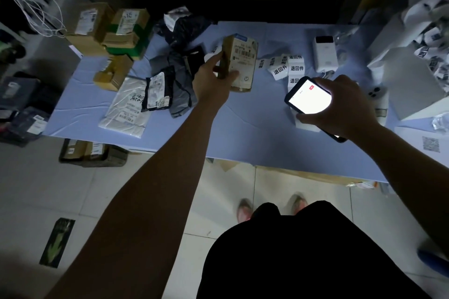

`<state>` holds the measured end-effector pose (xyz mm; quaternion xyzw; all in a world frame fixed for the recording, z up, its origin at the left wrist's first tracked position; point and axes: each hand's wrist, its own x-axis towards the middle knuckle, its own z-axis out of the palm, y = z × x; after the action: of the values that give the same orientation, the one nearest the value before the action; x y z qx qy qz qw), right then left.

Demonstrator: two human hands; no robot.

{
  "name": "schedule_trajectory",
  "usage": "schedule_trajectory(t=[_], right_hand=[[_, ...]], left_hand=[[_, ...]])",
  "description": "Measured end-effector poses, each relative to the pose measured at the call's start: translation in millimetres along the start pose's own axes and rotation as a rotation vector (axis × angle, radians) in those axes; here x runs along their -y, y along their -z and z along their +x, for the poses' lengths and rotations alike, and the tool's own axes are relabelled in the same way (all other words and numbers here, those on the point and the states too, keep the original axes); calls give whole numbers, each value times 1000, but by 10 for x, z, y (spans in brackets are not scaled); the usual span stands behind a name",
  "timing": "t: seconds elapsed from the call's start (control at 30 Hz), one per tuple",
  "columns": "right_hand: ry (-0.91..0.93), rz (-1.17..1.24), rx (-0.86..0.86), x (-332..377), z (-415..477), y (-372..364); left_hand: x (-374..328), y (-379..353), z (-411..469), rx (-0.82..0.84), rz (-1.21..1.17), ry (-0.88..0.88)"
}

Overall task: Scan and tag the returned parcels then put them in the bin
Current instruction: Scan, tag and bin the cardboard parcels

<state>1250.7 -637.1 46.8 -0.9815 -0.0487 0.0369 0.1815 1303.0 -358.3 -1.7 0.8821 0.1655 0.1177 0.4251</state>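
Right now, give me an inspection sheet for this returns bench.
Surface: pale blue table, front strip bare.
Job's things: small cardboard parcel, barcode up; return-tag strip lying right of it; no bin seen.
Clutter: brown boxes and grey mailer bags on the left; white device at the back.
Hands: left hand holds the parcel; right hand holds a lit phone.
Cables: white wires far left.
Surroundings: tiled floor, dim room.

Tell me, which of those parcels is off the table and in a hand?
The tan carton with the barcode label, gripped upright by the left hand. The other boxes and bags lie on the table.
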Motion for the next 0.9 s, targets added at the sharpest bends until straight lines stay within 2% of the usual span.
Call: schedule_trajectory(t=[0.17,0.3,0.43,0.57,0.73,0.9], right_hand=[[23,-12,14,-15,-38,-24],[-15,25,-12,-87,-55,-59],[-23,-29,45,-213,-76,-79],[-62,-44,96,-393,-92,-87],[-66,-16,194,-706,19,-79],[-170,-2,134,-1086,130,-291]], left_hand=[[9,-22,-39,15,58,-15],[10,-56,-82,41,15,4],[10,-131,-127,49,-2,24],[-20,-228,-102,37,-102,107],[-55,-337,-30,18,-109,175],[-38,-684,-100,94,-98,316]])
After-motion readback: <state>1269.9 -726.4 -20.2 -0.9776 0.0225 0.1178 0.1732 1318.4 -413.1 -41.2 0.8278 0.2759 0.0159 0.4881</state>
